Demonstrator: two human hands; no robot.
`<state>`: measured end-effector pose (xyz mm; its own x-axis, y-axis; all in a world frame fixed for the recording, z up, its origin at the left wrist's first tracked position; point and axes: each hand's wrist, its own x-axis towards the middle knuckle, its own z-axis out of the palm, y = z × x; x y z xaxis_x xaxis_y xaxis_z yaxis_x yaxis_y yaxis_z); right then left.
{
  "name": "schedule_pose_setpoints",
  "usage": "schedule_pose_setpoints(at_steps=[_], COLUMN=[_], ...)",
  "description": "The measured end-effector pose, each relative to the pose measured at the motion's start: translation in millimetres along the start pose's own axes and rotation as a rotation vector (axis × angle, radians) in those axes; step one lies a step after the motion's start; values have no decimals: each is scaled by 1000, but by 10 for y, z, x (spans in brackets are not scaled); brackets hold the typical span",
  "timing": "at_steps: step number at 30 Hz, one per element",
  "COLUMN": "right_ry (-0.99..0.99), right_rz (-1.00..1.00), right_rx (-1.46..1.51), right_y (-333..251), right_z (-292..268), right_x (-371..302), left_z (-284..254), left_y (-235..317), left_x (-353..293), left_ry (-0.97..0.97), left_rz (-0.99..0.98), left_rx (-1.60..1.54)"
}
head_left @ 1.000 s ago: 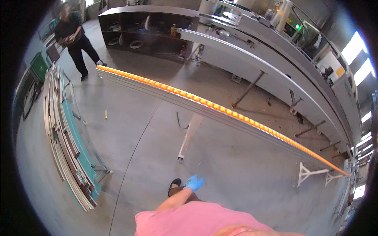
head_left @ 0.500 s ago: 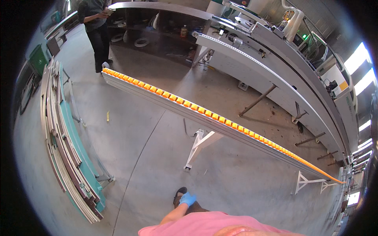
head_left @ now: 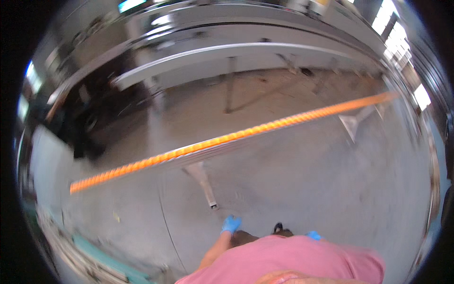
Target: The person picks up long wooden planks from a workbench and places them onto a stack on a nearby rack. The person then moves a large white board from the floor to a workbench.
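My left hand [head_left: 231, 223], in a blue glove, hangs at my side above the grey floor. Its fingers look loosely apart, and I see nothing in it. Past it is the foot of a white support leg [head_left: 205, 187], which the hand does not touch. My right hand [head_left: 313, 235], also gloved in blue, shows only as a small patch beside my pink shirt; its fingers are hidden. Ahead of both hands a long rail with orange rollers [head_left: 227, 138] crosses the view, apart from them.
Beyond the roller rail runs a second pale rail [head_left: 189, 56] alongside a long grey machine [head_left: 265, 31]. Long strips stacked on a green rack [head_left: 106, 258] lie at the lower left. A person in dark clothes [head_left: 78, 135] is blurred at the far left.
My view has swung to the right, blurring the picture, so the roller rail now slopes the other way. My right hand has come into view. My left hand still hangs down.
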<state>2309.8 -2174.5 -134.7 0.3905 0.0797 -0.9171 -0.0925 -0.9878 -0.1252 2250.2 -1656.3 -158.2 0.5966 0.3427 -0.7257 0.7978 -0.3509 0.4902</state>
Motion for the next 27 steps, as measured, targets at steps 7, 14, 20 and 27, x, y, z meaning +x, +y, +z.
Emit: schedule_pose_setpoints(at_steps=[7, 14, 20, 27], right_ry=[130, 112, 167, 639], right_rz=[123, -80, 102, 33], right_rx=[359, 115, 726, 1082], right_y=[1254, 2791, 3616, 4734], right_z=[602, 838, -685, -3285], right_x=[-460, 194, 1375, 2260], left_z=[718, 2177, 2966, 4202], left_y=[2220, 3749, 4194, 5974], left_x=[762, 1090, 1309, 2437], left_ry=[-32, -354, -344, -369], left_rz=[465, 147, 15, 24], left_rx=[196, -259, 300, 738])
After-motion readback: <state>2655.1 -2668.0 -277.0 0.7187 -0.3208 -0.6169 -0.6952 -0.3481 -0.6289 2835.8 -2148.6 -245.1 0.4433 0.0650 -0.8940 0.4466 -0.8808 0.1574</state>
